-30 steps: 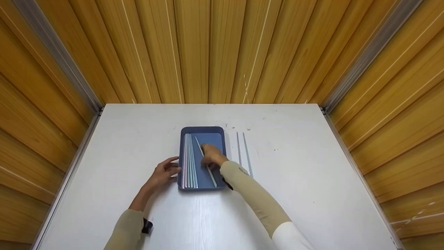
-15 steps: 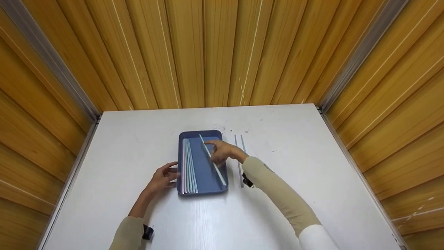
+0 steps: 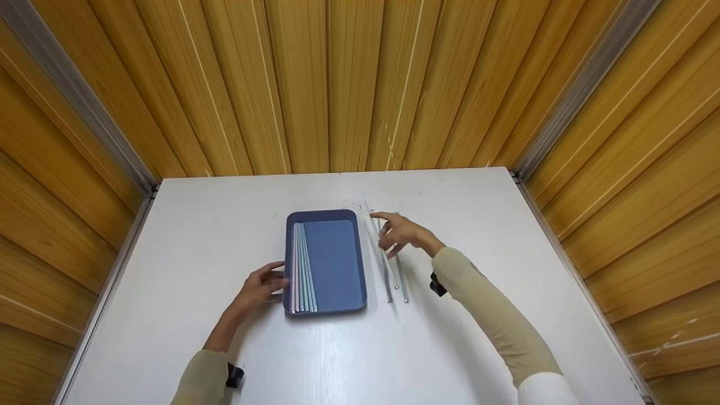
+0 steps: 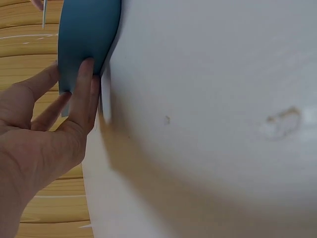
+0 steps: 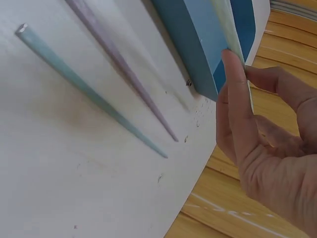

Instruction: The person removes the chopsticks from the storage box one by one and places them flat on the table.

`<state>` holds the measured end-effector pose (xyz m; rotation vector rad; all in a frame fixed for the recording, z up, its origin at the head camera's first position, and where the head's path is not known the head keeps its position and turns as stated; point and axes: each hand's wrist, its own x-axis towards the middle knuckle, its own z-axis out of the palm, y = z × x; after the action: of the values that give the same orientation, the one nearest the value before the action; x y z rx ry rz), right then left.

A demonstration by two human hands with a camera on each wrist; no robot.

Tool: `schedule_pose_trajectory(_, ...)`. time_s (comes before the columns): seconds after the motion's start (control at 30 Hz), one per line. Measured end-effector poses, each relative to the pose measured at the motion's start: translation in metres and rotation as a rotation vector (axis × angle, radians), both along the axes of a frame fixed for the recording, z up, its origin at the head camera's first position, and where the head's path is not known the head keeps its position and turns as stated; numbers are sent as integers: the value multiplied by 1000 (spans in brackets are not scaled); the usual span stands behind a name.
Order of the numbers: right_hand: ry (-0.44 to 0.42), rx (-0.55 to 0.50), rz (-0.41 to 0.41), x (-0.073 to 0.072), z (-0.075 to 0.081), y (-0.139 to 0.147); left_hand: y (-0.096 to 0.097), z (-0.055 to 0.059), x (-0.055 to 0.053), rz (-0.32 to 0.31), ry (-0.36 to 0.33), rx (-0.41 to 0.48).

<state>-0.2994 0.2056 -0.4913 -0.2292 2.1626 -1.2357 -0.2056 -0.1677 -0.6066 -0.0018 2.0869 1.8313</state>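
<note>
My right hand (image 3: 402,233) pinches a pale green chopstick (image 5: 228,22) between thumb and fingers, above the table right of the blue tray (image 3: 339,259). Below it, a purple chopstick (image 5: 126,74) and a blue-green chopstick (image 5: 89,91) lie on the table, thin ends away from me. Several pink and pale green-blue chopsticks (image 3: 304,275) lie along the tray's left side. My left hand (image 3: 256,289) touches the outside of the tray's left wall; in the left wrist view its loosely bent fingers (image 4: 81,94) rest on that wall.
Everything stands on a white table (image 3: 225,225) with small dark marks near its far side. Yellow wood-look panels (image 3: 360,84) rise behind and at both sides, with grey metal posts (image 3: 95,95) at the corners.
My right hand has lifted the pale green chopstick out of the tray and carried it right, over the two chopsticks on the table. The left hand stays at the tray's left wall.
</note>
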Motion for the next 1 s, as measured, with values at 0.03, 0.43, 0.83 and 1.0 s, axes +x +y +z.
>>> schedule_pose_trajectory(0.03,6,9,-2,0,1,6,0,0,0,0,2,2)
schedule_pose_trajectory(0.43,12,-8,-62,4,-2,77,2,1,-2,10,0,-21)
schedule_pose_trajectory(0.83,2,-41,-91,9,-23,118,-9,-5,-1,-75,17,68)
schedule_pose_trajectory(1.0,-1,-65,-105,11,-36,122,-13,-8,-3,-107,46,67)
